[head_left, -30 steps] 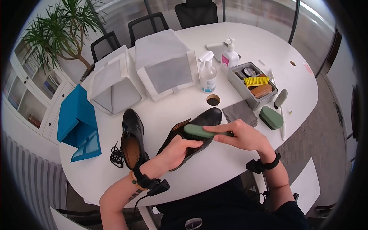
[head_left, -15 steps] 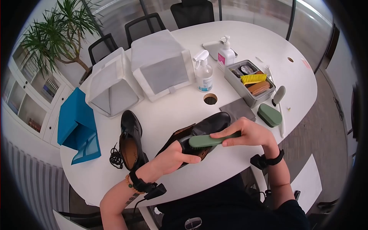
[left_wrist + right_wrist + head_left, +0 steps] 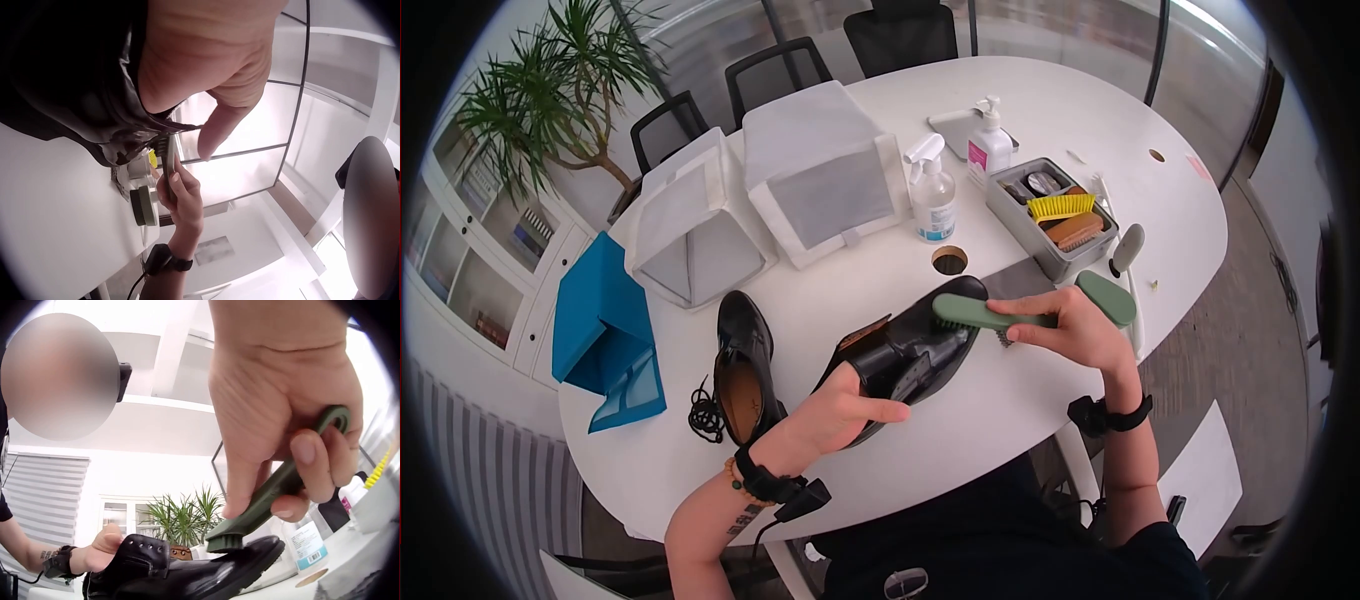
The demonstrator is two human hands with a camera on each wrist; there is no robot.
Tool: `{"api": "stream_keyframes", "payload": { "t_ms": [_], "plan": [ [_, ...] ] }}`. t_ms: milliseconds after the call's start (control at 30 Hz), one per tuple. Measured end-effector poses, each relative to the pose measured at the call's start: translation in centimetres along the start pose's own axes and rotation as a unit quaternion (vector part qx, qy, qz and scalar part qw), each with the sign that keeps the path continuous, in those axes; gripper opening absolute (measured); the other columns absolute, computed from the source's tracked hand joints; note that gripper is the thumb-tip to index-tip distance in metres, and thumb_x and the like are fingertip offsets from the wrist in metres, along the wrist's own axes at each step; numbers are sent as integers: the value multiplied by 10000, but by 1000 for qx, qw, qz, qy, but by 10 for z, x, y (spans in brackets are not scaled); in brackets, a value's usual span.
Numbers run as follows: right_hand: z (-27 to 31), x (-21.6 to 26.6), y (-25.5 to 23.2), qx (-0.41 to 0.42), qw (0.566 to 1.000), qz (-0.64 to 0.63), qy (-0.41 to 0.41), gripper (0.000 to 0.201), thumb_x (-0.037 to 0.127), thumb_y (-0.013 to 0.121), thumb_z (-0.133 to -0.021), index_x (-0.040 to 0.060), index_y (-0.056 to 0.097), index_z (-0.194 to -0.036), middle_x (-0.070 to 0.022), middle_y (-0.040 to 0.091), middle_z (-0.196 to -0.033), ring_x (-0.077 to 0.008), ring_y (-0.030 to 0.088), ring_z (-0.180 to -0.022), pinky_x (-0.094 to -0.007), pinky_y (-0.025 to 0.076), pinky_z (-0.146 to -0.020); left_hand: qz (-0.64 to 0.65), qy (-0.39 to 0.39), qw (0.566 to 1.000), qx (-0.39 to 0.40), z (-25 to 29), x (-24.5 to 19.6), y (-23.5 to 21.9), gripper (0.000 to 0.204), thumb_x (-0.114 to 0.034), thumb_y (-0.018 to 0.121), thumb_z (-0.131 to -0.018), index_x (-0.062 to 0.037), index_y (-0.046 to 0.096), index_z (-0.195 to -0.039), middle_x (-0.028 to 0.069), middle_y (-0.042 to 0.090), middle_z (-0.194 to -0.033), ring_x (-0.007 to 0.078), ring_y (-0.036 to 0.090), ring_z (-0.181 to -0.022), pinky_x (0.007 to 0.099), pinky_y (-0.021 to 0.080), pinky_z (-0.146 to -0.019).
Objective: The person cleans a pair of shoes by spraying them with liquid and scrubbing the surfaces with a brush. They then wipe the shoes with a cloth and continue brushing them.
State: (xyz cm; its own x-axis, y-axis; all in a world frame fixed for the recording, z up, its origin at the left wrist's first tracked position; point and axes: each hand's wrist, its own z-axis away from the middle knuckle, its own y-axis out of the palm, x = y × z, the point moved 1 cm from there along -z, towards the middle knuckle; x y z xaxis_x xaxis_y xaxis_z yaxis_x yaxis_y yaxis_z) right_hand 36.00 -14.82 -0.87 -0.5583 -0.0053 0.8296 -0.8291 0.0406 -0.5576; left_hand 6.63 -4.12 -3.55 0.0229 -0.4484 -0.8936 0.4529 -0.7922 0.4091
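Observation:
A black lace-less shoe lies under both hands, its toe pointing up and right in the head view. My left hand holds it at the opening, fingers hidden inside, thumb outside. My right hand grips the handle of a green brush; in the right wrist view the bristles of the brush touch or nearly touch the upper near the toe of the shoe. Another black shoe stands to the left, beside coiled black laces.
Behind the shoes are two grey-white fabric boxes, a spray bottle and a pump bottle. A grey bin of brushes, a second green brush and a grey cloth lie right; a blue box is left.
The brush in my right hand has moved from the shoe's middle toward its toe, up and right. The shoe in my left hand has shifted and turned slightly.

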Motion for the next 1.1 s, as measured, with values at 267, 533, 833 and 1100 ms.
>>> {"api": "stream_keyframes", "payload": {
  "t_ms": [267,533,833,1100],
  "plan": [
    [0,25,19,-97,985,123,-77,381,156,724,-901,126,708,-1280,-200,692,-834,-370,619,-707,-411,497,-674,91,16,989,-116,-2,-3,4,530,99,629,-863,48,521,-1379,123,621,-1335,241,590,-1247,380,472,-1066],
    [-8,27,23,-109,979,153,-77,426,120,693,-910,117,669,-1335,-204,673,-803,-337,617,-686,-411,490,-680,215,-12,968,-133,-14,3,2,391,-5,559,-944,117,519,-1314,192,648,-1247,277,663,-1121,413,517,-1040],
    [-5,28,30,-23,993,103,-48,429,126,696,-920,119,661,-1348,-208,596,-707,-355,541,-611,-409,465,-651,224,-42,964,-135,-13,2,-15,377,-101,517,-1013,111,487,-1324,203,620,-1267,278,643,-1157,430,516,-1046],
    [-30,13,27,-31,995,90,19,444,95,707,-932,113,649,-1371,-76,712,-851,-112,537,-677,-289,501,-693,197,-43,977,-65,-6,11,-22,486,-176,511,-1058,119,402,-1429,193,527,-1435,269,556,-1296,433,425,-1131]
  ]
}}
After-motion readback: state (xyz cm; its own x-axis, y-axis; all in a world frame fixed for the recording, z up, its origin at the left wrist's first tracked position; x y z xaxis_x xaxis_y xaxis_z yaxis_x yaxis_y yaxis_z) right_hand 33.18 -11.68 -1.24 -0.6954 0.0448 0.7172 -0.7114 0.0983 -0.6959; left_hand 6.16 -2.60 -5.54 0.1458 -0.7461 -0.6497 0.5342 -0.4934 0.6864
